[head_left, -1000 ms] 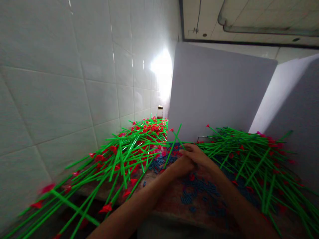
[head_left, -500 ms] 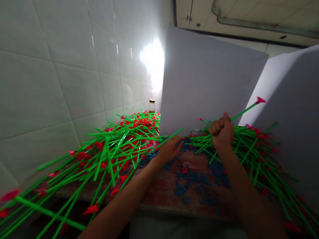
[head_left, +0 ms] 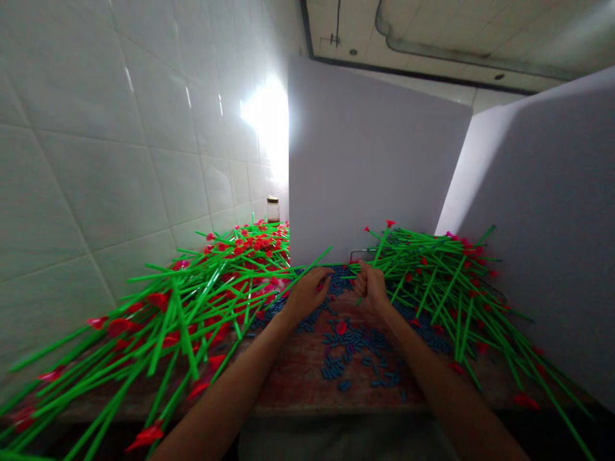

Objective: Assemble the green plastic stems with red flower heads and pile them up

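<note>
My left hand [head_left: 310, 291] is over the left part of the tabletop, its fingers curved and a gap showing between thumb and fingertips; nothing is visible in it. A green stick from the left pile [head_left: 211, 288] passes behind it. Facing it, my right hand [head_left: 372, 285] is closed round a green stick [head_left: 382, 246], which slants up and ends in a red cup-shaped tip [head_left: 390, 224]. Small blue pieces [head_left: 355, 339] lie scattered between and below my hands. A single red piece [head_left: 341, 328] rests among them.
At the right is another heap of red-tipped green sticks [head_left: 446, 275]. Pale upright panels [head_left: 375, 153] stand behind and to the right. A tiled wall [head_left: 96, 160] rises at the left, with a lidded jar [head_left: 273, 210] at the back.
My right hand has come down and inward with its stick, closer to my left hand. The left fingers are more curved. The camera view has shifted to the right.
</note>
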A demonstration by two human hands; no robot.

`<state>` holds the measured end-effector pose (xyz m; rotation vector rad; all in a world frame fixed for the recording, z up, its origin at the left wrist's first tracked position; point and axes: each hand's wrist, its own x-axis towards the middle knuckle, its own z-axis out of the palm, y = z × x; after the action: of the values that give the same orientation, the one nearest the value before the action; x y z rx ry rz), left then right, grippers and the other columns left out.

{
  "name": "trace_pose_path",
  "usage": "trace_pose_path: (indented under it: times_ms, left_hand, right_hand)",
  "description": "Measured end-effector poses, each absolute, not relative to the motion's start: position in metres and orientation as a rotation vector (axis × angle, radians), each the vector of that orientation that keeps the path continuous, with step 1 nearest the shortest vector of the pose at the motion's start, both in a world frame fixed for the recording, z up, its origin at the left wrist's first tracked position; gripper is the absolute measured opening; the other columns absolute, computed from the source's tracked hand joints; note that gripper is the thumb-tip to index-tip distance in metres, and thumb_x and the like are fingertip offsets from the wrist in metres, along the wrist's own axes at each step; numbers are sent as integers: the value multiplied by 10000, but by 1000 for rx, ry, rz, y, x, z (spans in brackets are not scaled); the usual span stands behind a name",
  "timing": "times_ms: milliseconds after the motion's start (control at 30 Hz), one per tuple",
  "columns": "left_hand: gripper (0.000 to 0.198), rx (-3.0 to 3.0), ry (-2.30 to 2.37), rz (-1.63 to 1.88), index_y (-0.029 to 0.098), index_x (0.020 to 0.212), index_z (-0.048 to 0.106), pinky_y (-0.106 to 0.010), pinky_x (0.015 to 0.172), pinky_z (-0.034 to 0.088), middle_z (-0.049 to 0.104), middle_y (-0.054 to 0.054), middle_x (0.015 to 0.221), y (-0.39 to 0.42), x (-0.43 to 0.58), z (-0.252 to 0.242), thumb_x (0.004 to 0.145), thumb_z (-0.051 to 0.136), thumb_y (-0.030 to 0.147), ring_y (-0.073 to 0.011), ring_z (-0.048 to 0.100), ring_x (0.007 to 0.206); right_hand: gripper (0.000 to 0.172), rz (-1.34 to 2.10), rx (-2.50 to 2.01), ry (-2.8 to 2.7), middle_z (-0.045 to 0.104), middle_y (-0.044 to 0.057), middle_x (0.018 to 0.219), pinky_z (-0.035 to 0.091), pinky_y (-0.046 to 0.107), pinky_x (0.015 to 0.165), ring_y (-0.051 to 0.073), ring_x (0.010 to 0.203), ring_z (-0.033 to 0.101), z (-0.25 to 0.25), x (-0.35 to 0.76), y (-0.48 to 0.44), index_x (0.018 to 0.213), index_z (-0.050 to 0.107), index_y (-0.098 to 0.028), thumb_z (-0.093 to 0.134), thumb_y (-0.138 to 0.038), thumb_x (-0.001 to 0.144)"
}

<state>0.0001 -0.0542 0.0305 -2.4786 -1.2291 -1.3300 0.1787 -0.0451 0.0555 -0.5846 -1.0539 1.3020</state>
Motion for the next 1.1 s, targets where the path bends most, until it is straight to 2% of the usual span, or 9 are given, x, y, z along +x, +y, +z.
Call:
trace_pose_path:
  times_ms: [133, 200, 267, 367, 533, 700, 800, 933, 1100]
  left_hand:
    - [258, -2505, -1216, -1318, 203, 1105, 564, -314, 923, 448, 624, -54, 1081, -52, -2, 30, 904, 409, 248, -170, 568, 1027]
    - [257, -2511, -1203, -1318, 204, 1097, 569, -312, 899, 455, 627, -55, 1057, -51, -2, 29, 901, 411, 253, -172, 574, 1001]
    - [251, -2507, -1202, -1317, 204, 1079, 577, -311, 879, 460, 630, -54, 1029, -51, -1, 29, 897, 411, 252, -173, 578, 974]
    - [238, -2495, -1205, -1313, 202, 1045, 588, -311, 885, 452, 632, -48, 991, -52, -1, 29, 891, 410, 236, -168, 576, 959]
    - [223, -2492, -1208, -1319, 197, 1005, 597, -304, 868, 456, 635, -46, 967, -54, -3, 32, 882, 412, 227, -162, 575, 942]
    - [229, -2504, -1237, -1303, 201, 997, 598, -299, 837, 465, 634, -41, 955, -52, -4, 33, 890, 401, 248, -163, 582, 929]
    - [224, -2506, -1236, -1296, 202, 982, 601, -295, 823, 471, 637, -39, 941, -51, -5, 34, 888, 405, 255, -163, 590, 914]
    - [222, -2482, -1251, -1297, 205, 986, 602, -291, 811, 478, 640, -36, 951, -49, -9, 34, 885, 411, 258, -165, 598, 906]
    - [231, -2503, -1225, -1328, 216, 1001, 603, -286, 817, 481, 639, -32, 961, -47, -9, 31, 886, 412, 277, -160, 598, 904]
  right_hand:
    - [504, 1223, -289, -1127, 157, -103, 392, 181, 175, 326, 44, 342, 129, 134, 193, -70, 520, 200, -210, 567, -432, 784]
    - [503, 1171, -324, -1160, 163, -96, 403, 207, 166, 336, 48, 358, 139, 147, 192, -67, 528, 207, -211, 529, -473, 811]
    - [503, 1171, -453, -1204, 174, -87, 401, 216, 164, 338, 52, 367, 154, 129, 183, -57, 522, 229, -213, 484, -521, 826]
    - [511, 1194, -694, -1281, 216, -70, 383, 194, 175, 329, 54, 372, 182, 62, 161, -42, 480, 275, -206, 537, -523, 784]
    - [513, 1322, -724, -1283, 221, -83, 378, 171, 207, 316, 59, 322, 187, -9, 150, -25, 485, 282, -220, 555, -569, 743]
    - [373, 1257, -767, -1537, 440, -63, 468, 311, 187, 401, 75, 405, 394, -9, 160, -20, 603, 479, -185, 661, -501, 679]
    - [385, 1309, -780, -1691, 495, -42, 512, 344, 193, 421, 90, 433, 454, -1, 163, -20, 671, 554, -170, 574, -548, 744]
    - [431, 1316, -661, -1681, 480, -35, 514, 344, 186, 411, 81, 418, 434, 29, 181, -18, 713, 590, -159, 555, -586, 762]
    - [501, 1389, -508, -1188, 616, 4, 806, 490, 255, 560, 116, 584, 563, 54, 215, -19, 1035, 534, -246, 443, -672, 789]
